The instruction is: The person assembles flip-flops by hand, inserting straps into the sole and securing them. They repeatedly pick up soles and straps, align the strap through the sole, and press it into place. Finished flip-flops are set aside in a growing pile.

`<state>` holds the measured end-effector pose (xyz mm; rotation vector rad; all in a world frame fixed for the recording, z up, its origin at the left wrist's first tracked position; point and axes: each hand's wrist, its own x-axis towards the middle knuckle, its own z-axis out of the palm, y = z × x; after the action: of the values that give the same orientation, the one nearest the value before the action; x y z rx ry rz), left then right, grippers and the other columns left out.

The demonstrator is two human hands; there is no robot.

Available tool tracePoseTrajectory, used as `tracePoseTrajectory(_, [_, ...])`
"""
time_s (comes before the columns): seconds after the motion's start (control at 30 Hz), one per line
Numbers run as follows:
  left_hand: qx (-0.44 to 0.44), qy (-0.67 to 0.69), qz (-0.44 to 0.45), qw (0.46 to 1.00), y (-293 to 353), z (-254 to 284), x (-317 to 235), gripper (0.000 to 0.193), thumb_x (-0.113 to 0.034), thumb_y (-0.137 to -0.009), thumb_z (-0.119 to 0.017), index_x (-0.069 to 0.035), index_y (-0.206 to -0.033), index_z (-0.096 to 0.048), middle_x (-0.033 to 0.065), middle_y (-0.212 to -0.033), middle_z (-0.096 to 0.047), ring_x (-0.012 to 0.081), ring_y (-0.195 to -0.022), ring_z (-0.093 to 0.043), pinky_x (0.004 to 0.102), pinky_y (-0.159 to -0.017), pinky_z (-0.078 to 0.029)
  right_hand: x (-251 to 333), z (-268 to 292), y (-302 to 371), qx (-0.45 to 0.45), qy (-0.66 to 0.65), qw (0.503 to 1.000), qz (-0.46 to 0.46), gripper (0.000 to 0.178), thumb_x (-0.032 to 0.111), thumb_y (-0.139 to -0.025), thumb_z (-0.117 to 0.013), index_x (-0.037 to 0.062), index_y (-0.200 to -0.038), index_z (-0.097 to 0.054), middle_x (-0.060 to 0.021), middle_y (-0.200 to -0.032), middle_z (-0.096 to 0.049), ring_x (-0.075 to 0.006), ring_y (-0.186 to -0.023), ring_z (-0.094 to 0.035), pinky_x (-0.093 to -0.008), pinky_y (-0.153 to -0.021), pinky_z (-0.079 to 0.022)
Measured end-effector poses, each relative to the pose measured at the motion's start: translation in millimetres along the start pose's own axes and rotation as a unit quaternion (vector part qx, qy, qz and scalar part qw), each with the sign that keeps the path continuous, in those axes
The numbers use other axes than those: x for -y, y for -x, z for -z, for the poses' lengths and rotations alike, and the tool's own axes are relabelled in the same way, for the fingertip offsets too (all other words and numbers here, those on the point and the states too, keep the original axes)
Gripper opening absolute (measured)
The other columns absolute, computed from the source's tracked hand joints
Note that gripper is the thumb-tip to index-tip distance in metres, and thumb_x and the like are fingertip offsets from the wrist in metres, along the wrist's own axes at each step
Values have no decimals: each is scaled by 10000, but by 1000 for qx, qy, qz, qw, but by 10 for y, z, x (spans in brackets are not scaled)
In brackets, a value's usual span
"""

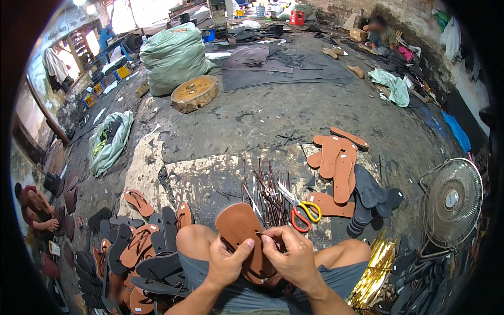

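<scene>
Over my lap, my left hand (pixel 224 262) grips the edge of a brown sandal sole (pixel 242 231), fingers curled shut around it, while my right hand (pixel 291 254) pinches a dark strap (pixel 261 234) at its middle. Just past it on the floor (pixel 273 115) lie strap strips (pixel 268 194) and orange-handled scissors (pixel 300 208). Brown soles (pixel 336 163) are piled farther right, a fan (pixel 451 202) at the right edge.

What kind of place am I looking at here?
Probably a small sandal-making workshop, worked on the floor. The hands hold a brown sole; finished sandals pile at the left, cut soles and scissors lie ahead.
</scene>
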<state>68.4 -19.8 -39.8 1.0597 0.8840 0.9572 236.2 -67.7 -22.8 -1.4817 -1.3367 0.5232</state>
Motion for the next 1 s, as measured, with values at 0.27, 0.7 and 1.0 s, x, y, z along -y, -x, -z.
tracePoseTrajectory(0.27, [-18, -226, -130, 965, 78, -87, 44, 303, -84, -975, -729, 32, -1239, -641, 76, -1075, -736, 143, -955, -702, 309, -840, -577, 0, -80, 21, -14, 64, 997, 41, 154, 95, -892, -769, 17, -969, -662, -122, -892, -716, -311, -738, -721, -400, -636, -589])
tracePoseTrajectory(0.7, [-31, -125, -30, 991, 60, -83, 206, 381, -68, -970, -723, 34, -1310, -585, 90, -1136, -677, 155, -994, -668, 297, -853, -556, -120, -127, 40, -23, 7, 1000, -1, 125, 65, -943, -742, -3, -1023, -675, -132, -925, -723, -255, -785, -717, -353, -693, -575])
tracePoseTrajectory(1.0, [14, -118, -28, 993, 4, -107, 191, 490, -35, -991, -690, 21, -1435, -491, 115, -1225, -675, 164, -1079, -671, 317, -928, -566, -82, -83, 60, -31, 5, 999, -13, 234, 98, -903, -779, 20, -1113, -712, -137, -1027, -683, -317, -910, -695, -410, -789, -569])
